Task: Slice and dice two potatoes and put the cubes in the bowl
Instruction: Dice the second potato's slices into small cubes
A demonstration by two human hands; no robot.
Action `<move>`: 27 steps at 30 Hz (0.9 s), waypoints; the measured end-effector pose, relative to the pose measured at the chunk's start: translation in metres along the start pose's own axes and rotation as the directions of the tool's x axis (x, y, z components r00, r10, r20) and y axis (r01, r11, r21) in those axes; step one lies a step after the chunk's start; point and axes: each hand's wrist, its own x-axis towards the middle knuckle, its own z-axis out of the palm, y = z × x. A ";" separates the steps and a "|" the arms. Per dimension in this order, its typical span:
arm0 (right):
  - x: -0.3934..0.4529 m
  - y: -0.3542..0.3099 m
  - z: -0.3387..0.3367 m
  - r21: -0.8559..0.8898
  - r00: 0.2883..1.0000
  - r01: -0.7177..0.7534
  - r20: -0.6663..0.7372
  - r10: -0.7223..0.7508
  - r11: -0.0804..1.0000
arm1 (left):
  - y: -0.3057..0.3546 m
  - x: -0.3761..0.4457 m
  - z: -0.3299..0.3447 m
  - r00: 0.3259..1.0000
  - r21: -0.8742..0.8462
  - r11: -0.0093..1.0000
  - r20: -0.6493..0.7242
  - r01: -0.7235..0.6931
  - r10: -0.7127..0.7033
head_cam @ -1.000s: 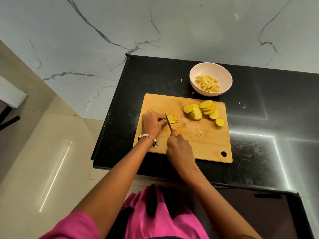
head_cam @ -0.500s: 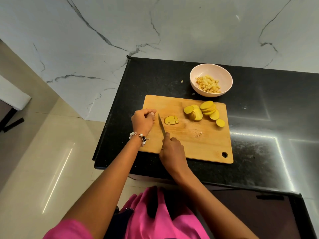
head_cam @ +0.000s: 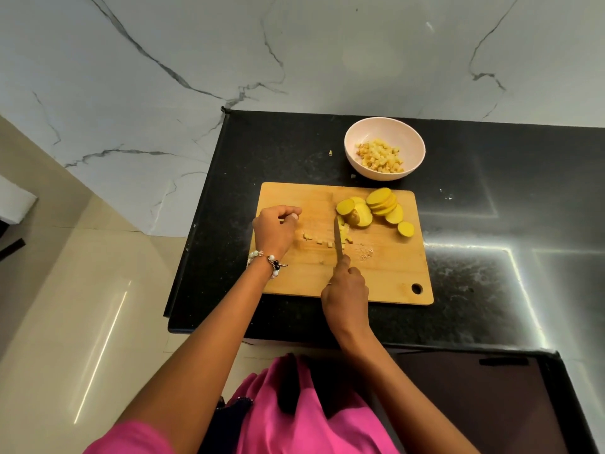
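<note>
While my right hand [head_cam: 345,291] grips the handle of the knife [head_cam: 337,237], its blade lies along the wooden cutting board [head_cam: 386,276], tip pointing toward the far edge of the black tabletop [head_cam: 491,257]. My left hand [head_cam: 273,229] hovers over the board's left part with its fingers curled; I cannot tell whether that grip holds anything. A beaded bracelet [head_cam: 266,260] sits on the left wrist.

Small potato cubes [head_cam: 319,240] lie scattered on the board between the left hand and the blade, with a few more touching the blade's right side. Just beyond them, at the board's far right, a pile of round potato slices [head_cam: 376,208] overlaps itself, and one slice lies a little apart to the right of the pile. A hanging hole shows at the board's near right corner.

Past the board's far edge, a pale pink bowl [head_cam: 402,132] stands on the tabletop, near the marble wall [head_cam: 294,50], with diced potato [head_cam: 379,157] heaped in its bottom. One stray crumb of potato lies on the tabletop just left of the bowl, another beside its near rim.
</note>
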 end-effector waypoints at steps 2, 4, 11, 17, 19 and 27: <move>-0.002 0.008 -0.004 0.009 1.000 -0.019 -0.002 0.019 1.000 | 0.003 0.001 0.006 1.000 0.007 1.000 0.028 -0.011 0.011; -0.004 0.014 -0.008 0.016 0.999 -0.033 -0.002 0.033 0.999 | 0.006 0.002 0.011 0.998 0.013 1.000 0.056 -0.028 0.027; -0.014 0.005 -0.011 0.035 0.979 0.200 0.027 -0.201 0.979 | 0.010 0.010 0.006 1.000 -0.012 1.000 0.010 0.015 -0.015; -0.009 -0.009 0.003 -0.098 0.974 0.213 0.106 -0.202 0.972 | 0.009 0.010 -0.001 0.999 -0.024 1.000 -0.039 0.011 -0.012; -0.006 -0.003 0.002 -0.107 0.986 0.162 0.064 -0.156 0.981 | 0.008 0.009 0.000 1.000 -0.031 0.999 -0.020 0.012 -0.013; 0.000 0.022 -0.014 -0.041 1.000 0.000 -0.011 -0.001 0.999 | 0.020 0.002 0.021 0.993 0.013 0.997 0.095 -0.074 0.072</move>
